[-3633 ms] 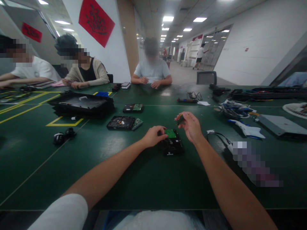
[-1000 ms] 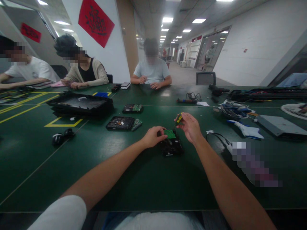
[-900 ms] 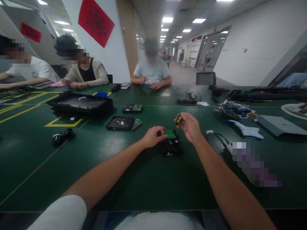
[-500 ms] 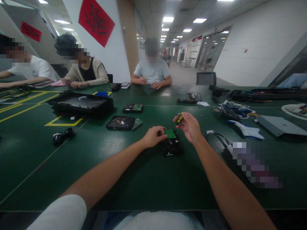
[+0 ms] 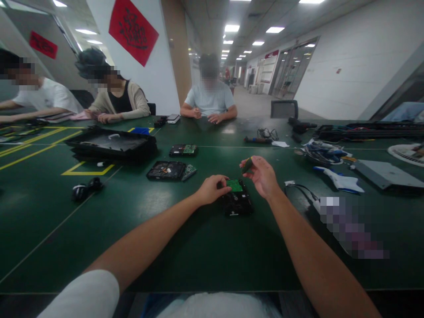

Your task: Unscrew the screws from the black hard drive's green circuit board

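A black hard drive point(image 5: 236, 204) with a green circuit board point(image 5: 234, 185) at its far end lies on the table in front of me. My left hand point(image 5: 211, 189) is closed on the drive's left far edge, thumb beside the board. Just above and right of the board, my right hand point(image 5: 265, 176) pinches the short dark handle of a screwdriver point(image 5: 247, 166) between thumb and fingers. Its thin shaft is hard to make out, so I cannot tell whether the tip touches the drive.
Beyond my left hand lie another drive point(image 5: 165, 170) with a loose circuit board point(image 5: 189, 172), and a further drive point(image 5: 183, 150). A black tray-like casing point(image 5: 112, 143) sits farther left. At right are a power strip point(image 5: 347, 229) and a grey metal box point(image 5: 389, 174). Several people sit across the table.
The screwdriver handle has turned in my right fingers: its yellow patch showed before, and a dark side faces me now. My left hand and the drive stay in place.
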Motion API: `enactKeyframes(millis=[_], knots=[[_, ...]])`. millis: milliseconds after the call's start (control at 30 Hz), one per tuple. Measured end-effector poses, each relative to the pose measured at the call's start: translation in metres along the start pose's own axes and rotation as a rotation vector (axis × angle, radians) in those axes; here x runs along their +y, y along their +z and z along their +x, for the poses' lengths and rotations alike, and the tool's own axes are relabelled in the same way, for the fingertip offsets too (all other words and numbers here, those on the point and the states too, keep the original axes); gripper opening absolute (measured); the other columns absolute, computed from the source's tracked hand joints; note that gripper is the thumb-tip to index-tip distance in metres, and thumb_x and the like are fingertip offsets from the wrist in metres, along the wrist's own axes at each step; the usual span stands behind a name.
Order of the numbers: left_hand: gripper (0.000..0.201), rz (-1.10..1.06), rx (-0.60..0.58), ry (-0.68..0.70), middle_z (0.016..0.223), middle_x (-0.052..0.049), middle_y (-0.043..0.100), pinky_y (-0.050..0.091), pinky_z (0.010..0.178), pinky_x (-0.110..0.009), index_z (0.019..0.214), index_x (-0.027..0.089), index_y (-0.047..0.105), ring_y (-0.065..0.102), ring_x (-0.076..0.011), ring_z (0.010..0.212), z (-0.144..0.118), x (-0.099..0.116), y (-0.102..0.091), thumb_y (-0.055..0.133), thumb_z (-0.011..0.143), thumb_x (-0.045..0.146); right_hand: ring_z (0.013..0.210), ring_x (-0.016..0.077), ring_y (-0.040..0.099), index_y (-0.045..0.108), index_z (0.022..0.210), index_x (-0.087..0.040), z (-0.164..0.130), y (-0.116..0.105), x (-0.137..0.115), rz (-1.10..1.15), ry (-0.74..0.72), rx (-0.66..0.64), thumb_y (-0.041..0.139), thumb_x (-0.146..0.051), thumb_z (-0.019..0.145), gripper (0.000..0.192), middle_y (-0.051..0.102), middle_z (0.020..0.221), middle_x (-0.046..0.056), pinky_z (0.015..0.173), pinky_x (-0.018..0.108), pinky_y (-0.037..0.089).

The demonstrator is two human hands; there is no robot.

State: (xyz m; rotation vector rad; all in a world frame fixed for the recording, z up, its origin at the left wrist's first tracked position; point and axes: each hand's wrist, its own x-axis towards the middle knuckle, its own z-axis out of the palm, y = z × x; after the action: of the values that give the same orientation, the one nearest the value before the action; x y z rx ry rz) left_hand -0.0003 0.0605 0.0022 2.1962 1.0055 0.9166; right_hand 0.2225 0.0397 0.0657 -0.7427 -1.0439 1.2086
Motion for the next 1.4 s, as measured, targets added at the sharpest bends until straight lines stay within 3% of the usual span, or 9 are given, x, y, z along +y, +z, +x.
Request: enactKeyframes(millis=[200,367,600,867,1100,1267,1400], knots=[[0.02,0.001,-0.001,0.006,0.121,-0.006,0.074,0.048,0.105,-0.043,0.08,0.022,0.061,0.066,-0.0262,0.119,-0.0006,-0.0006,-0.0002,0.075,0.086,0.036,0.086,0.0164,0.07,0.07,0.103,-0.027,-0.0005,0.0,-0.002,-0.01,0.003,-0.025,0.075,-0.048,0.087,0.028,0.073,0.092,0.001,0.058,0.023,0.053],[0.02,0.014,0.0,-0.006,0.124,-0.007,0.073,0.048,0.106,-0.044,0.081,0.022,0.062,0.066,-0.0267,0.119,0.0,0.0,-0.0003,0.075,0.086,0.035,0.088,0.0163,0.071,0.068,0.096,-0.026,-0.0011,0.0008,-0.0029,-0.009,-0.014,-0.002,0.078,-0.046,0.084,0.025,0.073,0.095,0.0,0.056,0.022,0.051],[0.02,0.011,-0.011,-0.017,0.123,-0.007,0.073,0.048,0.106,-0.044,0.08,0.022,0.062,0.065,-0.0273,0.121,0.0001,0.0022,-0.0016,0.075,0.086,0.036,0.093,0.02,0.073,0.069,0.1,-0.026,0.0005,-0.0007,-0.0032,0.056,0.076,0.009,0.07,-0.06,0.087,0.036,0.076,0.096,0.003,0.067,0.029,0.06],[0.02,0.0,-0.004,-0.007,0.123,-0.007,0.073,0.048,0.106,-0.045,0.081,0.022,0.062,0.066,-0.0269,0.119,-0.0002,0.0009,-0.001,0.075,0.086,0.035,0.082,0.0149,0.068,0.074,0.099,-0.025,-0.0001,0.0004,-0.0027,-0.014,0.0,0.017,0.077,-0.048,0.083,0.028,0.073,0.093,0.001,0.052,0.021,0.048],[0.02,-0.004,-0.004,-0.016,0.121,-0.008,0.074,0.048,0.106,-0.045,0.08,0.022,0.061,0.066,-0.0274,0.12,-0.0004,0.0033,-0.0015,0.075,0.086,0.034,0.09,0.02,0.073,0.07,0.099,-0.025,0.0015,-0.0015,-0.0012,0.032,0.052,0.025,0.072,-0.056,0.086,0.033,0.076,0.096,0.003,0.062,0.026,0.056],[0.02,-0.011,-0.005,-0.004,0.121,-0.007,0.073,0.048,0.105,-0.045,0.079,0.022,0.061,0.066,-0.0272,0.121,-0.0003,0.0027,-0.0011,0.075,0.087,0.035,0.089,0.018,0.071,0.073,0.102,-0.025,0.0019,-0.0028,-0.0013,0.031,0.039,0.012,0.068,-0.051,0.088,0.029,0.073,0.092,0.002,0.057,0.023,0.054],[0.02,0.005,-0.009,-0.015,0.124,-0.007,0.073,0.048,0.106,-0.045,0.08,0.022,0.061,0.066,-0.0277,0.12,-0.0005,0.0034,-0.002,0.075,0.086,0.035,0.089,0.0177,0.071,0.07,0.096,-0.026,0.0005,-0.0005,-0.0022,-0.007,-0.004,0.016,0.076,-0.048,0.083,0.026,0.073,0.091,0.001,0.056,0.022,0.053]])
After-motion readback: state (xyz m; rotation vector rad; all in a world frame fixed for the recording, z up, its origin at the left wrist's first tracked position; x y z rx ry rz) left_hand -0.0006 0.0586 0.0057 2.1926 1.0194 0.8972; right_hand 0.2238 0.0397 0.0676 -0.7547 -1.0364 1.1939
